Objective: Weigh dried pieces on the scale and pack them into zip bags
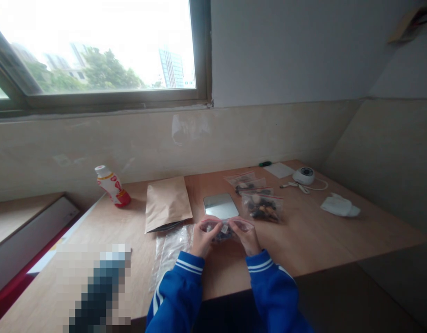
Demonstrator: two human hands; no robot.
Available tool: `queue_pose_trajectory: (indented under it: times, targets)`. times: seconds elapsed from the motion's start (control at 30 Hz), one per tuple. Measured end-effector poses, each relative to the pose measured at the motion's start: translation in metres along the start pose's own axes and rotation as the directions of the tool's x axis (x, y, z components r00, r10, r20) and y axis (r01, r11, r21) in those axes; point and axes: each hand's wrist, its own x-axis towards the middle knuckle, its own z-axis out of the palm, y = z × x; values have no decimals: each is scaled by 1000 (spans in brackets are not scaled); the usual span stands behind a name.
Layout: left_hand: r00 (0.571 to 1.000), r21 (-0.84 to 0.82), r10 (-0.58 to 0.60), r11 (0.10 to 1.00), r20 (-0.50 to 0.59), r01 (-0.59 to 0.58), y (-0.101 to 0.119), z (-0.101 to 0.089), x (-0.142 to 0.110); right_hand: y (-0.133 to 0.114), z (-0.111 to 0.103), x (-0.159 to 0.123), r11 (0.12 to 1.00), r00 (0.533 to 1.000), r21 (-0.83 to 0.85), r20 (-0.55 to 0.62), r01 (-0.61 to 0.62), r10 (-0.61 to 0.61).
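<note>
Both hands are busy with a small clear zip bag [221, 234] that has dark pieces inside. The bag sits between the hands, at the centre of the wooden table [313, 240]. The left hand [203, 237] and the right hand [245, 235] pinch its top edge from the two sides — the fingers are bent and close together, not spread, and the wrists turn a little inward. Exactly how the fingertips meet the seal, I cannot tell. Both forearms, in blue sleeves, reach forward from the near table edge.

Just ahead of the hands lies a flat silver scale [220, 206], and a filled zip bag [261, 208] is ahead of the right hand. A kraft paper envelope [168, 203] lies ahead of the left hand — a clear plastic sheet [171, 254] is just beside it.
</note>
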Motion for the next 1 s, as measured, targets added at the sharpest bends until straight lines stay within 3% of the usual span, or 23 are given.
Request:
queue_pose_trajectory:
  times: [0.13,0.37,0.6,0.87,1.0]
  targets:
    - [1000,4,-9,1000,26,9,-2,0,-1,2,1,1,1000,999,16,38,-25,24]
    - [997,18,22,1000,70,-23,-4,3,-2,9,0,1,998,998,-18,26,53,-53]
    - [1000,45,24,999,1,-24,-12,1,-2,5,4,-2,996,998,-60,-10,62,-62]
    - [992,-67,-126,990,-7,126,-9,-2,-1,-2,1,-4,997,997,8,-3,-72,72]
    - [992,-49,-99,994,77,103,-11,-3,-1,-10,-15,0,995,996,-57,-48,-82,79]
